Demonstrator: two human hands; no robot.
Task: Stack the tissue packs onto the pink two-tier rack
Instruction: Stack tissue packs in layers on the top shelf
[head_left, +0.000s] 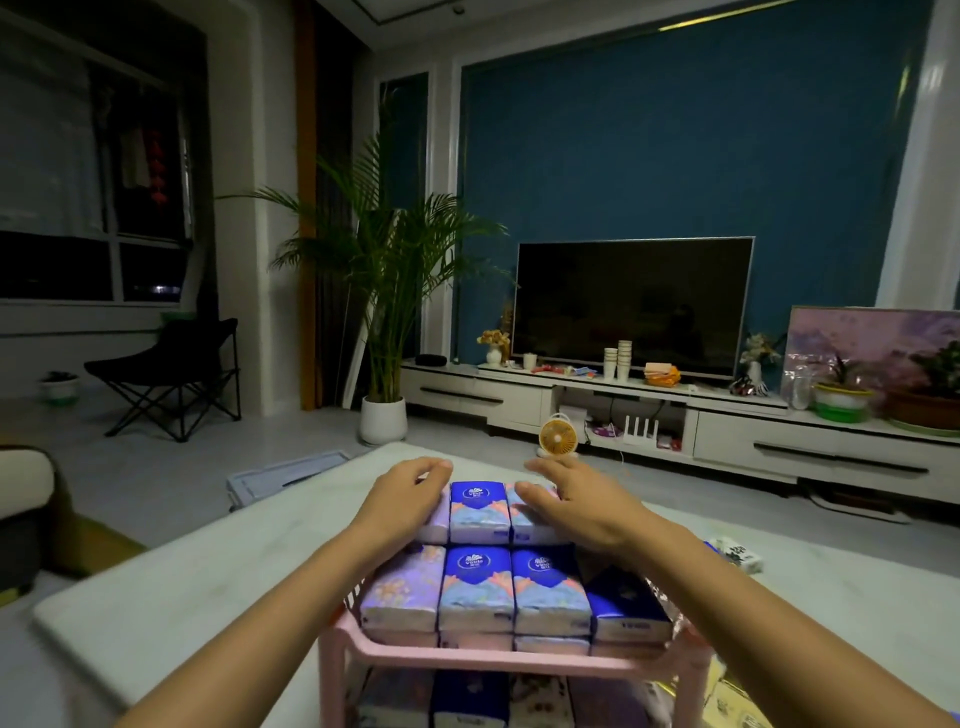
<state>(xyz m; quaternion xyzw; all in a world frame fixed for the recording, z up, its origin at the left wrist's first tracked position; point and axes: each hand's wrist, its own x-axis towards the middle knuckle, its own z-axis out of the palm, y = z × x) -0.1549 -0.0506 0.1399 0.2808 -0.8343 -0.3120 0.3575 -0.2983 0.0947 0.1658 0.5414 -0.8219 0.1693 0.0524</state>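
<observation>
On the white desk (208, 561) stands the pink rack (332, 670), its top tier carrying two rows of tissue packs (480, 512), with more on the tier below; the left hand (402, 499) curls over the far row's leftmost pack, gripping or resting I cannot tell, while the right hand (571, 501) lies loose and flat on the rightmost.

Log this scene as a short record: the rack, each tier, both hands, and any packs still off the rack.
rack: pink rack standing on the white table
top tier: near row of tissue packs, four across, seemingly two layers; far row behind it, three packs showing
lower tier: lower packs side by side
left hand: left hand rests on the far row's left pack; grip unclear
right hand: right hand lies flat on the far row's right pack
off the rack: loose pack on the table, to the right
</observation>
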